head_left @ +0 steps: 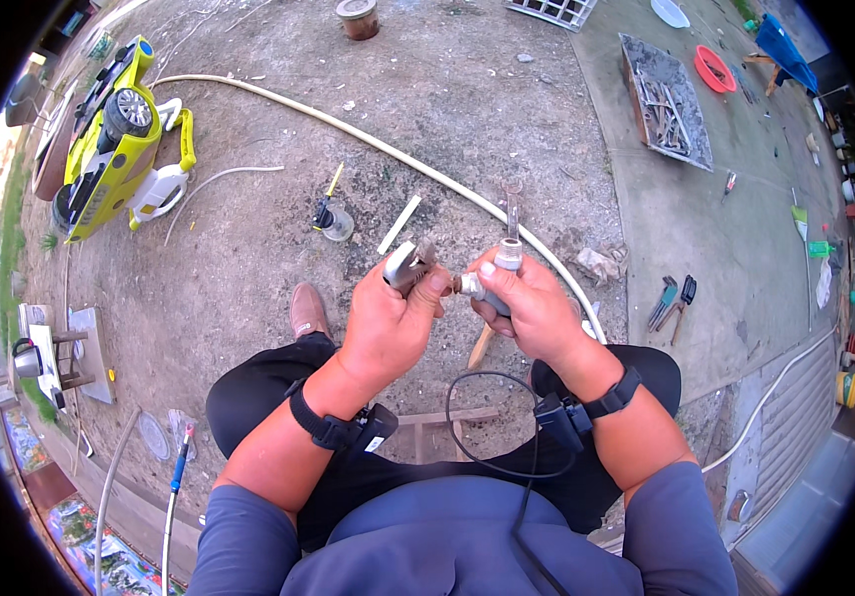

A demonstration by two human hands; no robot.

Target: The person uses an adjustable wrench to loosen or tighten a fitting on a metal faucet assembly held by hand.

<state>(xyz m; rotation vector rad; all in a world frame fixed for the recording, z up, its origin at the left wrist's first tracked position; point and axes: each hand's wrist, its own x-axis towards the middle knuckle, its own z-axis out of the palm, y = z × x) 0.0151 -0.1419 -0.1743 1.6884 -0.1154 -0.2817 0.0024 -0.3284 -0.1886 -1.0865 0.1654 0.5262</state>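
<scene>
My left hand is closed around a silver metal piece with a jaw-like end; its exact kind I cannot make out. In my right hand is a grey pipe fitting with whitish ends, one pointing away from me and one toward my left fingers. A brownish bit at that side end meets or nearly meets my left fingertips. Just beyond the fitting a narrow metal bar shows; whether it touches the fitting is unclear. Below my right hand a wooden handle is partly hidden.
A pale hose curves across the dirt past my right hand. Ahead lies a small torch-like canister beside a pale strip. Pliers rest at right, below a tray of tools. A yellow-green toy car stands left.
</scene>
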